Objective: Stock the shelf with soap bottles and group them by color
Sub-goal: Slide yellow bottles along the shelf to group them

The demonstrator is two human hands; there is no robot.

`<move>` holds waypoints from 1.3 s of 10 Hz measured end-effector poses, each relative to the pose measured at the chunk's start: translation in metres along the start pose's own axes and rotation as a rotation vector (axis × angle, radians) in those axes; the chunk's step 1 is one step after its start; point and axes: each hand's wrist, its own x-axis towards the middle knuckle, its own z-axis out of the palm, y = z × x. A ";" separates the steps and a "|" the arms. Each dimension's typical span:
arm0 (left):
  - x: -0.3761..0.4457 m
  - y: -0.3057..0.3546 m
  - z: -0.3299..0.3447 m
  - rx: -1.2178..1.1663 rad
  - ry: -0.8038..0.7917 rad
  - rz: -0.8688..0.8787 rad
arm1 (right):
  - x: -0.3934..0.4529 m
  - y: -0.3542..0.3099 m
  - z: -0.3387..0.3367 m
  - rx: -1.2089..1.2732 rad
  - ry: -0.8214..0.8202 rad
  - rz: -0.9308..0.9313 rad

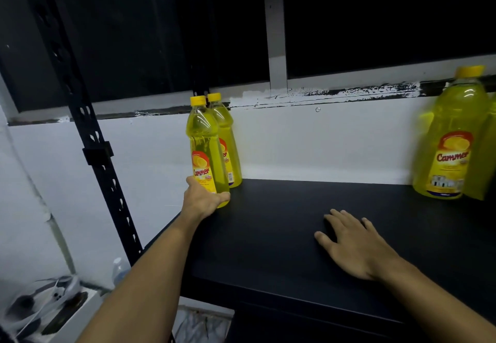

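Placement underway: left hand [203, 198] grips front yellow soap bottle [204, 155] beside its twin [225, 139]; right hand [354, 243] rests flat on shelf [281, 275]. Next, release.

Dim storeroom corner in front of you, dark window above a white wall.

You face a white wall [308, 141] topped by a scuffed ledge [335, 93] where black paint is chipped. Above it a window [375, 15] shows only darkness, split by a pale frame post [276, 34]. A black slotted upright [88, 117] leans across your left. Low on your left lie a clear plastic bottle [120, 270] and crumpled plastic wrapping [48, 297].
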 end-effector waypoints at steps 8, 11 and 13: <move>0.027 -0.003 0.015 -0.011 0.019 -0.003 | -0.001 -0.003 -0.001 0.012 0.001 0.015; 0.031 -0.005 0.017 -0.018 0.028 0.000 | -0.002 -0.004 -0.002 0.013 -0.001 0.017; 0.032 -0.006 0.018 -0.019 0.031 0.007 | -0.002 -0.003 -0.002 0.028 0.002 0.017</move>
